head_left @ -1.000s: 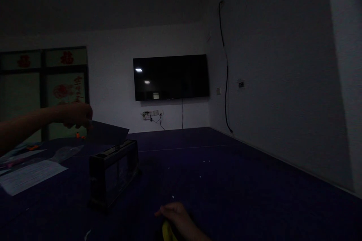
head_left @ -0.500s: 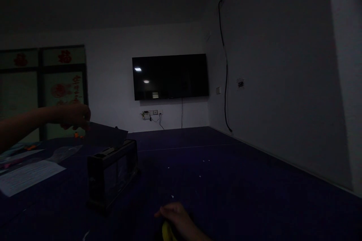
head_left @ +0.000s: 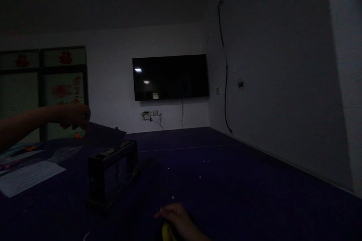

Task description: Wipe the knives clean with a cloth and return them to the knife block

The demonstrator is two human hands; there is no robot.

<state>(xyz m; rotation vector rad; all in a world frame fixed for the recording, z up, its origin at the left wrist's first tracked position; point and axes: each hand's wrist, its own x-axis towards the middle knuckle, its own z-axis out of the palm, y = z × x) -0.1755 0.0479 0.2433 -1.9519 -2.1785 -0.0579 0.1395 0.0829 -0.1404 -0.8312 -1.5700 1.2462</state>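
Fingers (head_left: 85,113) of the L hand (head_left: 70,113) are pinching a dark sheet (head_left: 103,134) by one end, tilting it over the top of a black-framed box (head_left: 96,180); w/ only that end held, it's prob. risking a skewed catch or buckle. R hand (head_left: 177,215) is curling at a yellow item (head_left: 166,232), grip unclear. Vs. 1 sec ago, the sheet's far corner is sitting slightly lower.

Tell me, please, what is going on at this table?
The person's left hand holds a dark sheet at a slant, its lower edge close above or at the top of a black box; whether it touches is too dark to tell. The right hand is at a yellow thing, partly cut off by the picture's bottom edge. Printed paper lies left of the box.
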